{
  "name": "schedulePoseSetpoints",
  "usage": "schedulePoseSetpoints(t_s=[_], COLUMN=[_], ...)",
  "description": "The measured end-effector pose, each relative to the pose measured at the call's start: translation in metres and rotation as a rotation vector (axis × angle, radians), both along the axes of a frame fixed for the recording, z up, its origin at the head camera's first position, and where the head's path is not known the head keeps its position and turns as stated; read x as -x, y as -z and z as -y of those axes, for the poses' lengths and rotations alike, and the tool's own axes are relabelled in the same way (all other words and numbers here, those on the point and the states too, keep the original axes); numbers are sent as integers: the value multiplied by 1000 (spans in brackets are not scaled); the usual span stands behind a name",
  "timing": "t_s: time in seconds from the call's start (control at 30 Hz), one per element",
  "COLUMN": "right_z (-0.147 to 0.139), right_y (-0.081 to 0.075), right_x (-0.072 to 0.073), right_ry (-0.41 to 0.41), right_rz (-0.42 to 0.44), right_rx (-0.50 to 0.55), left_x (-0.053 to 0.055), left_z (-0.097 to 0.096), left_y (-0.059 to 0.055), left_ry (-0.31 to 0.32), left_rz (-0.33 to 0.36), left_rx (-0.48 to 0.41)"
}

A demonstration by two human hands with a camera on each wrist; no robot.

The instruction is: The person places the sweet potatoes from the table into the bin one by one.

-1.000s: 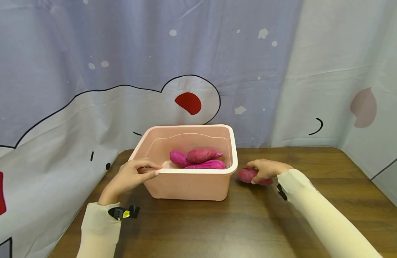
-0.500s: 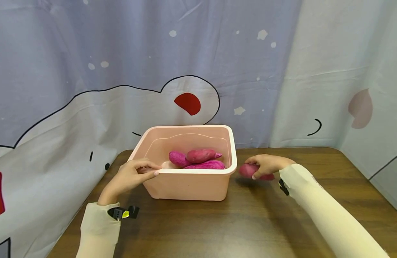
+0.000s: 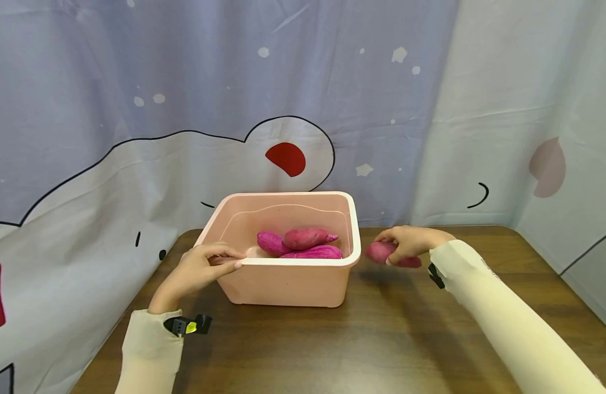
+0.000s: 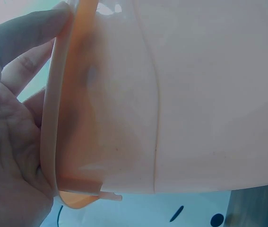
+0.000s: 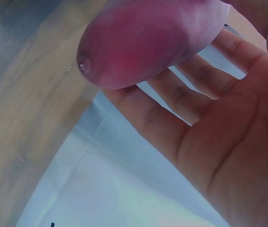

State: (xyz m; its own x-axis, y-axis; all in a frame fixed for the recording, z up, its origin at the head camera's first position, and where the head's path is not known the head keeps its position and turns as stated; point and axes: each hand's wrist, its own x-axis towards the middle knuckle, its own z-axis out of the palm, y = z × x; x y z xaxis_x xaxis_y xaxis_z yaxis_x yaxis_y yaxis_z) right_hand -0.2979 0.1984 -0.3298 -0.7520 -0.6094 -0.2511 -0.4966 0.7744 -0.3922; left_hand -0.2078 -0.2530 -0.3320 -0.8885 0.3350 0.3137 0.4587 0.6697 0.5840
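My right hand (image 3: 409, 242) grips a reddish-purple sweet potato (image 3: 381, 251) above the table, just right of a pink plastic tub (image 3: 283, 284). In the right wrist view, the fingers lie along the far side of the sweet potato (image 5: 138, 47), whose blunt end points away from the palm. My left hand (image 3: 199, 268) pinches the tub's near left rim, thumb outside and fingers over the edge; the left wrist view shows this rim (image 4: 56, 104) up close. Inside the tub lie a red sweet potato (image 3: 305, 238) on top and brighter magenta ones (image 3: 315, 252) below it.
The tub stands on a brown wooden table (image 3: 303, 350) toward its back left. Behind the table hangs a printed curtain (image 3: 209, 82), which also runs down both sides. A black strap device (image 3: 186, 325) sits on the left wrist.
My right hand has lifted the sweet potato up off the table and shifted very slightly right. The left hand keeps its place on the tub's rim.
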Motion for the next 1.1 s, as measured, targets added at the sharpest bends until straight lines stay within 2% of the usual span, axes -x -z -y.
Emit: schedulePoseSetpoints(t_s=[0.27,0.67,1.1], right_z=[2,1,0], right_y=[-16,-34,-57], right_x=[1,3,4], right_ry=[3,-22,23], right_rz=[25,-50,-47], right_rx=[17,-4,-14], left_x=[2,1,2], left_z=[1,0,-1], left_y=[2,1,1], left_ry=[3,7,8], left_rz=[2,3,13], left_rx=[-4,-3,-11])
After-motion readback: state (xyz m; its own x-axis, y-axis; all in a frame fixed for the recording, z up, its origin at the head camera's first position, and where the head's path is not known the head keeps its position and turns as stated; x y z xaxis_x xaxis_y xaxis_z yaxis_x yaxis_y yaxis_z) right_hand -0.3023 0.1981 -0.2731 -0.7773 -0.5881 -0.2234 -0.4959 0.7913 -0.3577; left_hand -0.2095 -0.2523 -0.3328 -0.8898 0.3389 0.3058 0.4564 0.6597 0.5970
